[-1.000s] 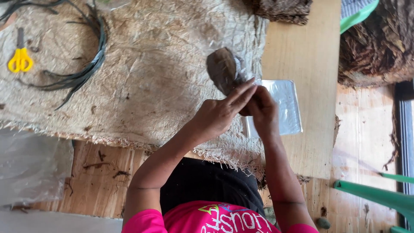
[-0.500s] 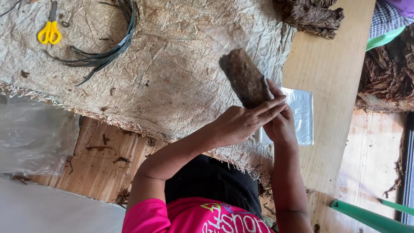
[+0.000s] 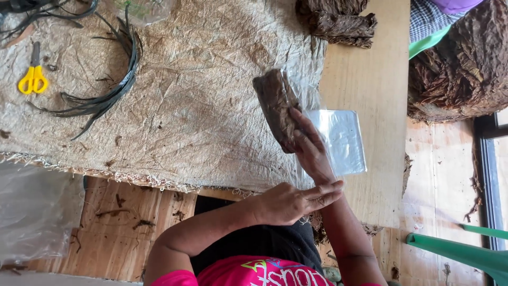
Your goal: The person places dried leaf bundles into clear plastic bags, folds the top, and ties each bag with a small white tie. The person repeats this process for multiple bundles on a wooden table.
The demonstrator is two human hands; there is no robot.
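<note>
Since 0.5 s ago: left hand [image 3: 290, 202] slid back onto right wrist, off bundle. Right hand [image 3: 309, 147] clamped on dark leaf bundle [image 3: 276, 106], now inside clear plastic bag [image 3: 343, 139], beside rt hand. Left fingers flat, holding nothing. Yellow scissors [image 3: 32, 78] far left of both hands.

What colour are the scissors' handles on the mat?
Yellow; the scissors show clearly at the upper left of the head view.

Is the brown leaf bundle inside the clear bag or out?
Going in: bag film covers the bundle, held by the right hand.
</note>
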